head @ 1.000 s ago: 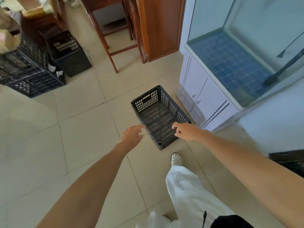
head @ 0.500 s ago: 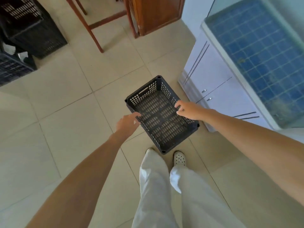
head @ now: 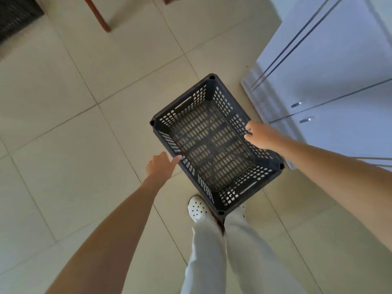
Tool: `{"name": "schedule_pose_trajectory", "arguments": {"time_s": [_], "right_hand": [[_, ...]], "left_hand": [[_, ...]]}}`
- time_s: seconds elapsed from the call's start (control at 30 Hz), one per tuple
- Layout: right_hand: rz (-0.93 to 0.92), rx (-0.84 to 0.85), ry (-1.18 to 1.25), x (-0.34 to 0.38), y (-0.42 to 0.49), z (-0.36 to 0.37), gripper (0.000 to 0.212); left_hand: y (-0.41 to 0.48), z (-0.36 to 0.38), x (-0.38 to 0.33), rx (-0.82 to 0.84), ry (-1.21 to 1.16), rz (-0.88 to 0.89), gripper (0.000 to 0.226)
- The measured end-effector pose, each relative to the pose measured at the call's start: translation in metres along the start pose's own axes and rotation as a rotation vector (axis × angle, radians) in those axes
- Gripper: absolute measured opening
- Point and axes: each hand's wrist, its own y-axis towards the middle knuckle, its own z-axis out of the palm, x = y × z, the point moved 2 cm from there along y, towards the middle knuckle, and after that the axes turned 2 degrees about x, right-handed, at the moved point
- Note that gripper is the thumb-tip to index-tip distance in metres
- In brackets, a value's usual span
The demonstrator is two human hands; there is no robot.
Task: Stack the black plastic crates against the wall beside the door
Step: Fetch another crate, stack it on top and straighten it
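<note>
I have closed in on the black crate (head: 214,149) since a second ago: then my hands were only reaching toward it from above the near end, and now they sit at its two long sides. My right hand (head: 262,135) is curled over the right long rim, fingers hooked inside, so I judge that side is gripped. My left hand (head: 162,165) is open, thumb spread, with its fingertips touching the outside of the left long wall near the rim; it has not wrapped over yet. That means the pickup is half made, and the lift waits on the left grip.

The crate stands upright on the tiled floor (head: 63,145), its near corner just before my white shoe (head: 197,209), its right side just beside the foot of the white cabinet (head: 328,81). It is empty; I see the perforated bottom throughout. Another dark crate (head: 14,15) shows at the far left corner of the view, its contents hidden. A wooden leg (head: 99,15) stands beyond.
</note>
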Motion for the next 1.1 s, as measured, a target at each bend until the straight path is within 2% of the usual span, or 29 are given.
{"name": "schedule_pose_trajectory", "arguments": {"time_s": [0.17, 0.23, 0.3, 0.4, 0.5, 0.57, 0.63, 0.8, 0.93, 1.03, 1.1], "right_hand": [[0.095, -0.065, -0.045, -0.023, 0.053, 0.038, 0.064], [0.152, -0.051, -0.03, -0.029, 0.068, 0.057, 0.078], [0.208, -0.038, 0.036, -0.034, 0.081, 0.071, 0.093], [0.268, -0.117, 0.15, -0.039, 0.098, 0.08, 0.103], [0.314, -0.202, 0.325, -0.044, 0.111, 0.074, 0.089], [0.331, -0.159, 0.478, -0.044, 0.116, 0.064, 0.075], [0.35, -0.084, 0.577, -0.041, 0.115, 0.052, 0.069], [0.341, -0.038, 0.491, -0.017, 0.093, 0.019, 0.074], [0.275, -0.038, 0.448, 0.028, 0.063, -0.032, 0.056], [0.231, -0.02, 0.362, 0.066, 0.037, -0.072, 0.045], [0.208, -0.009, 0.307, 0.094, 0.018, -0.097, 0.046]], "left_hand": [[0.059, 0.067, 0.011, 0.134, -0.244, -0.199, 0.101], [0.073, 0.087, 0.009, 0.131, -0.364, -0.217, 0.099], [0.081, 0.101, 0.004, 0.095, -0.551, -0.195, 0.084], [0.089, 0.108, -0.004, 0.053, -0.74, -0.204, 0.078], [0.093, 0.106, -0.006, 0.034, -0.724, -0.212, 0.082], [0.093, 0.101, -0.004, 0.036, -0.721, -0.217, 0.082], [0.089, 0.092, -0.001, 0.052, -0.762, -0.227, 0.084], [0.07, 0.041, 0.003, 0.009, -0.766, -0.209, 0.086], [0.038, -0.024, 0.011, -0.045, -0.689, -0.219, 0.09], [0.009, -0.073, 0.024, -0.079, -0.671, -0.225, 0.078], [-0.012, -0.103, 0.038, -0.094, -0.673, -0.227, 0.064]]}}
